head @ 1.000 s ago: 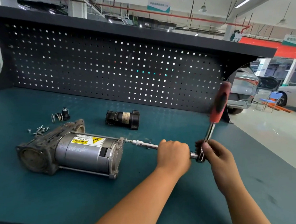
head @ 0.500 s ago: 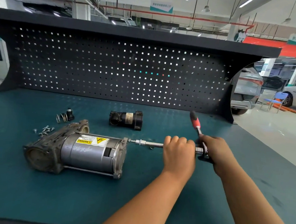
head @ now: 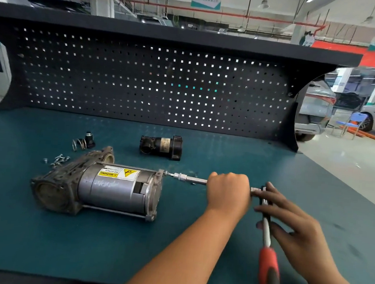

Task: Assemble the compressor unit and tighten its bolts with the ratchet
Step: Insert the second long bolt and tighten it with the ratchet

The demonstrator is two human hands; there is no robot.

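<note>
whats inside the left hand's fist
The extension bar runs from the compressor into the left hand and comes out toward the ratchet. The stretch inside the fist is covered.

A yellow "WARNING" label with hazard triangle sits on the compressor.

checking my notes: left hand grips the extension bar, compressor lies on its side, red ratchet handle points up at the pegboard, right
Not quite. The head view shows the red handle of the ratchet pointing down toward the person, away from the pegboard. The rest holds: the left hand grips the extension bar and the compressor lies on its side.
</note>
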